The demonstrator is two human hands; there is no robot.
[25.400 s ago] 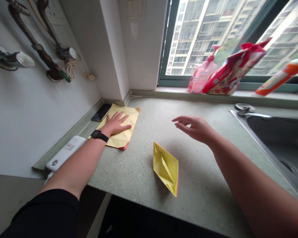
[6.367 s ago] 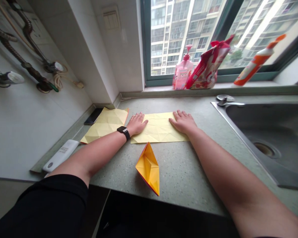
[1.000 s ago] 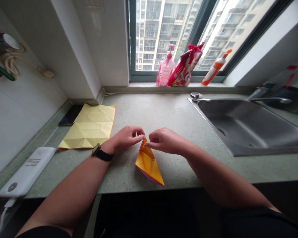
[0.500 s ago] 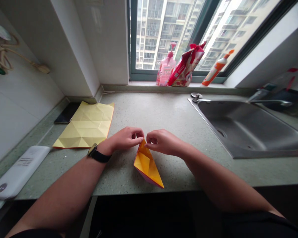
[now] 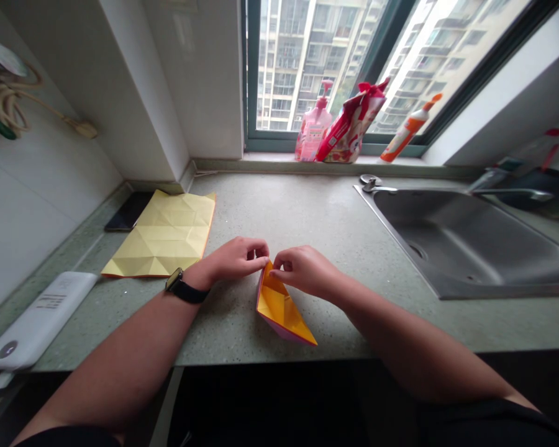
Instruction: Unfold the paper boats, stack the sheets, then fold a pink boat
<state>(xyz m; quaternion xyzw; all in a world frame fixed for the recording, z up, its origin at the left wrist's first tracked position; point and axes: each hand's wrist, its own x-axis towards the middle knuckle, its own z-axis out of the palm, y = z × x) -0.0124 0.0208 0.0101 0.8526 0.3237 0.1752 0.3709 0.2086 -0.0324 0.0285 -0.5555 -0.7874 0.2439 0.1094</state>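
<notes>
A folded paper boat (image 5: 279, 306), orange-yellow inside and pinkish red outside, is at the front middle of the counter. Its far tip lies between my two hands, and its near point angles down to the right. My left hand (image 5: 242, 256) is closed in a pinch on the far tip from the left. From the right, my right hand (image 5: 305, 268) has thumb and fingers closed on the same end. The fingertips hide the tip itself. Left of my hands lies a creased yellow paper sheet (image 5: 168, 233), spread out flat.
A dark phone (image 5: 129, 211) lies partly under the sheet, and a white power bank (image 5: 41, 320) with a cable is at the left front. On the right is a steel sink (image 5: 470, 242). A pink pump bottle (image 5: 313, 131), red bag (image 5: 354, 124) and orange bottle (image 5: 410, 130) line the windowsill.
The paper boat's near end has swung a little to the right and up. Both hands keep their pinch at the far tip, almost unmoved.
</notes>
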